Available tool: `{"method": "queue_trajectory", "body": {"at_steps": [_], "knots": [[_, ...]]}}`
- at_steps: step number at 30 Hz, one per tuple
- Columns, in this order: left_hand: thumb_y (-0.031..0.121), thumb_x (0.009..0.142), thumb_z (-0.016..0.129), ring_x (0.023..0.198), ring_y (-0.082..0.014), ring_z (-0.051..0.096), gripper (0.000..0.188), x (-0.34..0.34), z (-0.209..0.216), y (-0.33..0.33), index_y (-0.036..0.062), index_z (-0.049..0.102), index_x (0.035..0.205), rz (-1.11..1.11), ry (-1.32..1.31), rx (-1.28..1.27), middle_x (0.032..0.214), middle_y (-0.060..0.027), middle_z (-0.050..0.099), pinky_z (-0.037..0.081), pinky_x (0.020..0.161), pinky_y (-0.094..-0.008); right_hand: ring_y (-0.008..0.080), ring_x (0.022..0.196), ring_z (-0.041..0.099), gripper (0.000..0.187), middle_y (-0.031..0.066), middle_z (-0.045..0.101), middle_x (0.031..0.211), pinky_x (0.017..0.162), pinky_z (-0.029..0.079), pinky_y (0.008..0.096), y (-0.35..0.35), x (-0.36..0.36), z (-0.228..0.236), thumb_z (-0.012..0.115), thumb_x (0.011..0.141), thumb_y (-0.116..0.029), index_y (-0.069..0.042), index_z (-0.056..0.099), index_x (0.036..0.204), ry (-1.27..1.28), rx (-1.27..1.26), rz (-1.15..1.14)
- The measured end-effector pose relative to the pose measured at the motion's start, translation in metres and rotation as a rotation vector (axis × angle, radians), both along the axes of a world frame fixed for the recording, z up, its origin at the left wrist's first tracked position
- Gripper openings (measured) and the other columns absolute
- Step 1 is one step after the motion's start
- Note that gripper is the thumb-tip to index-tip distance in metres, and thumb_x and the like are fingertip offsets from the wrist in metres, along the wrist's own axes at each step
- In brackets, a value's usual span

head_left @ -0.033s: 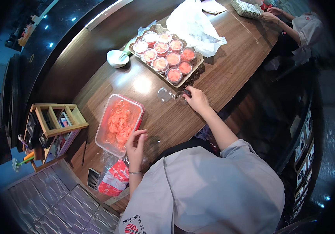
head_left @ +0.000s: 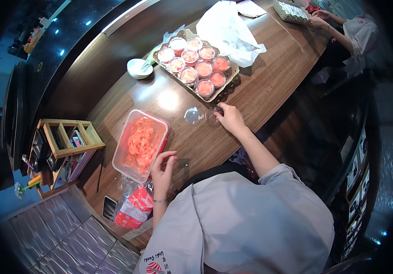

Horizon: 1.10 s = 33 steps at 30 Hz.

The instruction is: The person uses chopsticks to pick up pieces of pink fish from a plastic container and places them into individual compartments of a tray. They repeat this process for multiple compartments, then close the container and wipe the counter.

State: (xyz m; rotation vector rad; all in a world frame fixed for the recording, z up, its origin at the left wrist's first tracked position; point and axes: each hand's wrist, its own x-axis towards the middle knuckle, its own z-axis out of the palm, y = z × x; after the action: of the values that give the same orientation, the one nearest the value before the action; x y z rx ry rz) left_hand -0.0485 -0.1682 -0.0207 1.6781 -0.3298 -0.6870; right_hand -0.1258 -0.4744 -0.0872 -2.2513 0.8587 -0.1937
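My right hand (head_left: 231,119) rests on the table, thumb and fingers closed at the edge of a small clear plastic cup (head_left: 212,119). A round clear lid (head_left: 193,115) lies beside that cup. My left hand (head_left: 162,173) hovers by the near right corner of a clear plastic tub (head_left: 119,157), fingers loosely bent, nothing visible in them. Orange-pink shredded or sliced food (head_left: 140,144) fills the tub. Beyond my right hand stands a patterned tray (head_left: 221,93) with several clear cups (head_left: 204,69) of the same pink food.
A pale bowl (head_left: 138,68) with a utensil sits left of the tray; a white plastic bag (head_left: 226,32) lies behind it. Near the tub are a red-and-white package (head_left: 134,208) and a phone (head_left: 110,208). A wooden organiser (head_left: 70,139) stands left. Another person's hands (head_left: 317,20) hold an egg-carton-like tray (head_left: 291,11).
The round lid appears slightly lower and more flat to view. My right hand stays at the cup, and my left hand has shifted slightly right.
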Motion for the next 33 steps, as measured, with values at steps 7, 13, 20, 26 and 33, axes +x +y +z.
{"method": "queue_trajectory", "body": {"at_steps": [7,13,20,26,33], "knots": [[0.004,0.078,0.078,0.106,-0.0146,0.060,0.060,-0.043,-0.002,-0.009,0.0043,0.052,0.131,0.003,0.159,-0.114,0.124,-0.0082,0.059,0.052,0.089,-0.0282,0.0193,0.066,0.066,0.024,0.0115,0.066,0.071,0.066,0.053,0.0339,0.074,-0.013,0.067,0.074,0.077,-0.017,-0.002,0.067,0.095,-0.021,0.418,0.365],[-0.003,0.072,0.080,0.104,-0.0147,0.060,0.072,-0.042,0.001,0.007,0.0053,0.048,0.136,-0.106,0.070,-0.116,0.125,-0.0076,0.057,0.054,0.089,-0.0283,0.0230,0.071,0.070,0.027,0.0160,0.069,0.079,0.067,0.054,0.0341,0.121,-0.012,0.083,0.071,0.083,-0.022,-0.002,0.066,0.100,-0.130,0.316,0.561],[-0.011,0.072,0.075,0.111,-0.0208,0.057,0.073,-0.031,0.006,0.062,0.0054,0.042,0.136,0.303,-0.006,-0.233,0.127,-0.0114,0.053,0.054,0.090,-0.0333,0.0142,0.059,0.056,0.030,0.0061,0.063,0.075,0.058,0.047,0.0306,0.091,0.022,0.153,0.046,0.100,-0.022,0.000,0.066,0.096,-0.663,0.456,0.382],[-0.008,0.081,0.067,0.118,-0.0251,0.054,0.054,-0.011,-0.007,0.131,0.0046,0.045,0.129,0.695,-0.072,-0.359,0.135,-0.0140,0.050,0.048,0.100,-0.0384,0.0093,0.054,0.051,0.033,0.0021,0.056,0.072,0.051,0.042,0.0236,0.103,0.069,0.147,0.046,0.102,-0.028,-0.003,0.062,0.088,-0.683,0.642,0.295],[0.003,0.083,0.072,0.123,-0.0274,0.050,0.044,-0.033,0.048,0.133,0.0186,0.059,0.122,0.499,0.333,-1.244,0.133,-0.0037,0.054,0.035,0.110,-0.0514,0.0251,0.082,0.058,0.020,0.0132,0.058,0.088,0.074,0.046,0.0342,0.145,0.100,0.061,0.062,0.094,-0.021,-0.001,0.065,0.099,-0.518,0.238,0.615]]}}
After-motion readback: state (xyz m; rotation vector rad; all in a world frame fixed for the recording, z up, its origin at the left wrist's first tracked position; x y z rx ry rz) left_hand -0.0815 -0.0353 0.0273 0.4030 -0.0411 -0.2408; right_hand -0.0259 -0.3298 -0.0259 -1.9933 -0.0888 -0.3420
